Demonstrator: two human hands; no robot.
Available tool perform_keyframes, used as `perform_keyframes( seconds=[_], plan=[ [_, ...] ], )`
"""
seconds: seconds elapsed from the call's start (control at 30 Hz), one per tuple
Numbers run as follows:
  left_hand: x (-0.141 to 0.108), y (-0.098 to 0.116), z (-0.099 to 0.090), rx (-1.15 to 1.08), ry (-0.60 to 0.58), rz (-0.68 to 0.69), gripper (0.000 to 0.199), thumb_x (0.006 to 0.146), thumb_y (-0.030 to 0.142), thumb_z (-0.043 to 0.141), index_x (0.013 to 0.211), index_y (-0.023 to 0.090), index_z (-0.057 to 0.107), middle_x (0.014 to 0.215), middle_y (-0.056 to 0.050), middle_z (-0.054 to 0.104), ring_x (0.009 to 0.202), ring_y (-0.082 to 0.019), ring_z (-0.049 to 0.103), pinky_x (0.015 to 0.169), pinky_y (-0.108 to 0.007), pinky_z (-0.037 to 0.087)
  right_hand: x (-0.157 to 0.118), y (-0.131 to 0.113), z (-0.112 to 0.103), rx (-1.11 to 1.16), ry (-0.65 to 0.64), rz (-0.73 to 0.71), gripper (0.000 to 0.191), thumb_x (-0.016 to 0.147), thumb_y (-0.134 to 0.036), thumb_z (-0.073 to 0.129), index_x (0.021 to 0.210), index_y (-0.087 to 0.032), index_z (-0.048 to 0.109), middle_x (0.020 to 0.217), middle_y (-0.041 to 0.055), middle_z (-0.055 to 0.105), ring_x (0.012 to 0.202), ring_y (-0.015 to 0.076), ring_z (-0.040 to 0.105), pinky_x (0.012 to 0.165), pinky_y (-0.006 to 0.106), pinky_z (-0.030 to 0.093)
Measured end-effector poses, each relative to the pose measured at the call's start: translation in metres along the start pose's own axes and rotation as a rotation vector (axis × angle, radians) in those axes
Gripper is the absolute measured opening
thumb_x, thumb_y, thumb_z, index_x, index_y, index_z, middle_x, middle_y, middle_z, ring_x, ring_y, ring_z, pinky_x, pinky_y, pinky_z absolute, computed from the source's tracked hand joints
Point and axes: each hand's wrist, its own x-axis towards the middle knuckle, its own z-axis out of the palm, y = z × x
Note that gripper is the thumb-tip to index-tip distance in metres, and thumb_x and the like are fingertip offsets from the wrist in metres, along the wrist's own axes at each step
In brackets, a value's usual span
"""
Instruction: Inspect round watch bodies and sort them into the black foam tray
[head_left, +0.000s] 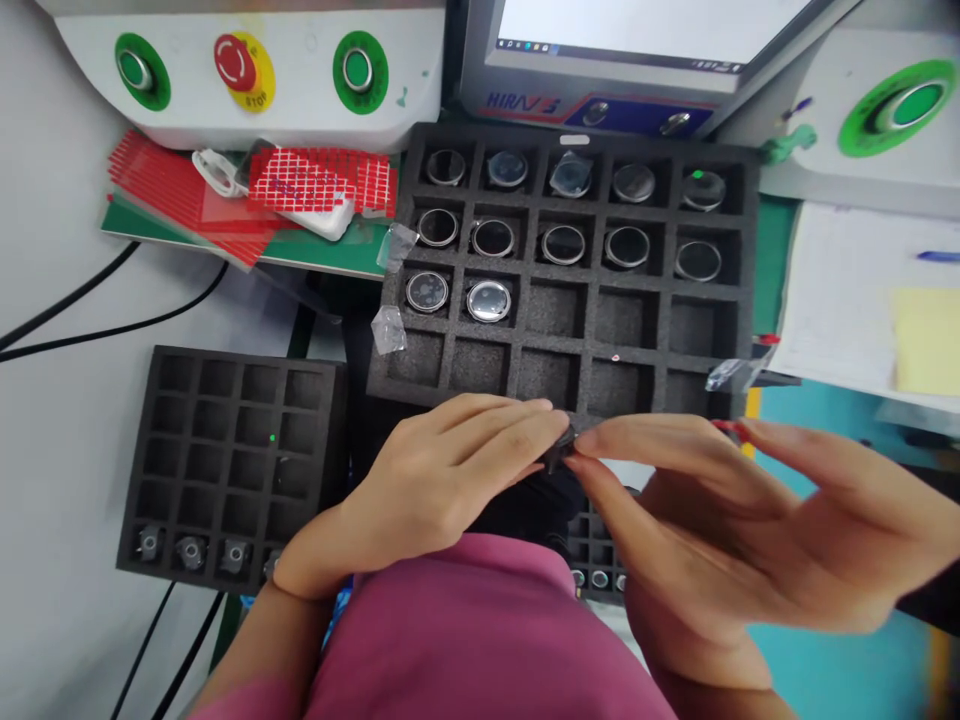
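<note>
My left hand (442, 475) is closed on a small dark watch case (559, 448), which the fingers mostly cover. The thumb and a fingertip of my right hand (720, 520) pinch the case's right side. Something thin and red (729, 428) sits between other fingers of that hand; its kind is unclear. Just beyond both hands lies a black foam tray (379, 385). Its upper rows hold several round watch faces, among them a bright one (488, 301) in the third row.
At left, a smaller foam tray (159, 365) has watch cases (190, 551) along its near row. Red label sheets (322, 180) lie by the machine's stop button (235, 63). A monitor (615, 30) stands behind the tray. Papers (847, 300) are at right, another tray (600, 550) below.
</note>
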Motion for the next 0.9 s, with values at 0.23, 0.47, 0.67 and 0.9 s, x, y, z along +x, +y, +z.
perform_keyframes(
  seconds=[0.23,0.47,0.67,0.9],
  plan=[
    [0.001,-0.001,-0.002,0.131,-0.058,0.049,0.022,0.102,0.012,0.056,0.122,0.009,0.064,0.118,-0.011,0.078,0.111,-0.020,0.074,0.099,-0.032,0.064,0.015,-0.002,0.000,-0.091,0.044,-0.106,0.060,0.084,-0.007,0.077,0.134,-0.036,0.060,0.088,0.0006,0.075,0.075,0.0222,0.075,0.065,0.039,0.065],
    [-0.003,-0.003,-0.001,0.050,-0.056,0.031,0.026,0.100,0.011,0.059,0.125,0.013,0.065,0.120,-0.009,0.078,0.112,-0.018,0.074,0.100,-0.031,0.063,0.024,-0.001,-0.006,-0.058,-0.002,-0.156,0.053,0.080,-0.007,0.081,0.121,-0.037,0.068,0.087,-0.0007,0.076,0.073,0.0213,0.074,0.065,0.039,0.064],
    [-0.004,-0.004,-0.001,-0.005,-0.047,0.012,0.026,0.101,0.012,0.057,0.126,0.014,0.065,0.123,-0.007,0.077,0.115,-0.017,0.072,0.102,-0.030,0.062,0.019,-0.007,-0.008,-0.036,-0.088,-0.130,0.066,0.089,-0.007,0.072,0.144,-0.039,0.057,0.100,0.0018,0.078,0.080,0.0201,0.076,0.062,0.033,0.065],
    [-0.004,-0.007,0.003,-0.028,-0.046,0.020,0.022,0.104,0.016,0.053,0.123,0.013,0.064,0.117,-0.007,0.079,0.109,-0.017,0.074,0.096,-0.028,0.064,0.016,-0.004,-0.012,-0.130,-0.066,-0.177,0.057,0.082,-0.005,0.079,0.129,-0.035,0.068,0.093,0.0005,0.078,0.077,0.0205,0.075,0.059,0.033,0.064]
  ],
)
